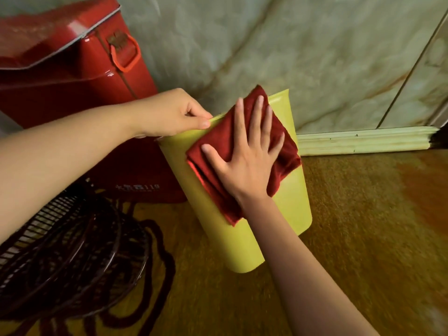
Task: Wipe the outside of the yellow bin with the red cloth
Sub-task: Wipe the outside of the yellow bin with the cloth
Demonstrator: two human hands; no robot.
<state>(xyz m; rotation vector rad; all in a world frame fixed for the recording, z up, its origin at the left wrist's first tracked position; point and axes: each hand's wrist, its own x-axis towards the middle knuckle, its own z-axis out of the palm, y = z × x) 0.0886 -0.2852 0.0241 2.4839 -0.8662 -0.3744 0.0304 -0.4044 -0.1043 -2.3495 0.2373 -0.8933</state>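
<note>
Reaching in from below, right hand [244, 154] is pressing the red cloth [242, 151] flat, fingers spread, against the yellow bin [218, 229] wall beneath its palm, while left hand [177, 115] is pinching the rim just beside it; firm, overlapping strokes downward would serve best.

Wall [303, 57] fills upper middle and right of frame, pale grey-green marble-look panels with brownish veins. A seam or frame edge [409, 73] runs diagonally at upper right. Pale green moulded skirting [363, 140] along wall base, right of centre. Floor [351, 226] across lower frame, glossy yellow-brown, an orange-red patch at right edge. Big red metal box [80, 76] upper left, orange side handle [127, 55], lid edge light. Dark wire fan grille [60, 251] lower left, dark cord [157, 251] looping on floor beside it.
</note>
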